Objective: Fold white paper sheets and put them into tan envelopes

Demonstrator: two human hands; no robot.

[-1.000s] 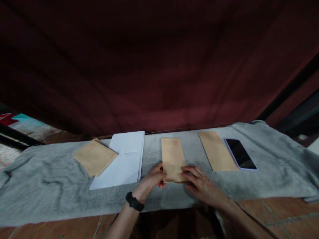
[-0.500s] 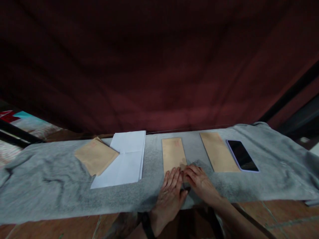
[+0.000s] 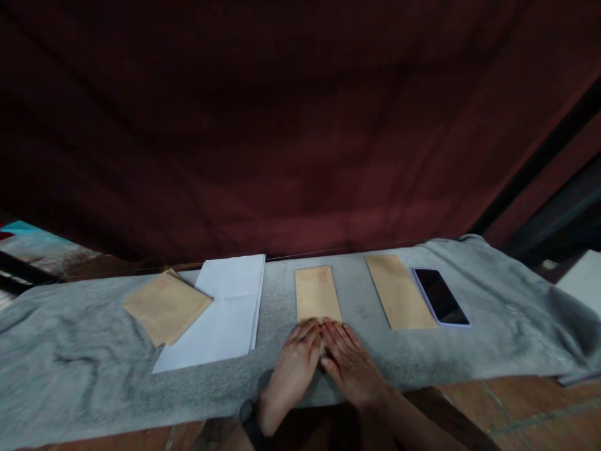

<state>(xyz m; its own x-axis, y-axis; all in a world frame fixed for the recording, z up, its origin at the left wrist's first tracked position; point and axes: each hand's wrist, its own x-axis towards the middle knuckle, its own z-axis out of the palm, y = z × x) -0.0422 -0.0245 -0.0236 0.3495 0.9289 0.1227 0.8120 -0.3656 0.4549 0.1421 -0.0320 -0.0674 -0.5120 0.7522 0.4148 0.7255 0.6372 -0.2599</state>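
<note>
A brown envelope (image 3: pixel 317 292) lies lengthwise on the grey cloth (image 3: pixel 70 369) in the middle. My left hand (image 3: pixel 293 365) and my right hand (image 3: pixel 350 366) lie flat side by side on its near end, fingers stretched out and pressing down. A black band is on my left wrist. Another brown envelope (image 3: pixel 398 290) lies to the right, apart from my hands. White sheets of paper (image 3: pixel 220 313) and a small pile of brown envelopes (image 3: pixel 164 305) lie to the left.
A dark phone (image 3: pixel 440 296) lies face up beside the right envelope. A dark red curtain (image 3: pixel 291 125) hangs right behind the cloth-covered surface. Reddish floor tiles (image 3: pixel 539 407) show at the near right.
My hands moved from the envelope's sides onto its near end. The left hand turned flat first, then the right hand closed in beside it. The view shifted slightly.
</note>
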